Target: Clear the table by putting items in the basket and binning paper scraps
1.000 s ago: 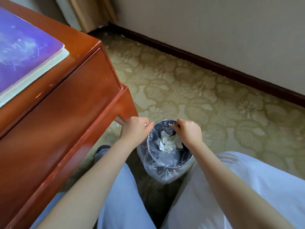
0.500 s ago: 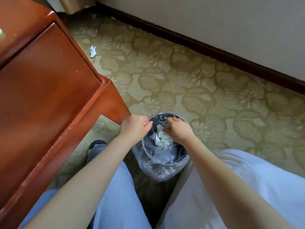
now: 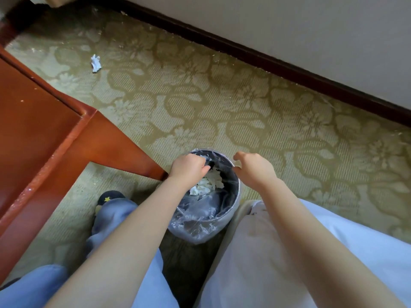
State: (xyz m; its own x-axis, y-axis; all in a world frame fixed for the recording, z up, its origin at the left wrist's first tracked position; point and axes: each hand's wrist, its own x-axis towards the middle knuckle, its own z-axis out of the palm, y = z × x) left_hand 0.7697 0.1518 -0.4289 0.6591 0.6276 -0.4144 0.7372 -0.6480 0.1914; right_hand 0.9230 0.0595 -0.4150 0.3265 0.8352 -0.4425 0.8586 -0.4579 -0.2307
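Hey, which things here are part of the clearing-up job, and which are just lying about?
Job: round silver-rimmed bin with clear plastic liner; white paper scraps inside it; loose crumpled white paper scrap; reddish wooden table.
Just lying about: dark slipper with yellow star; floral patterned carpet; dark skirting board.
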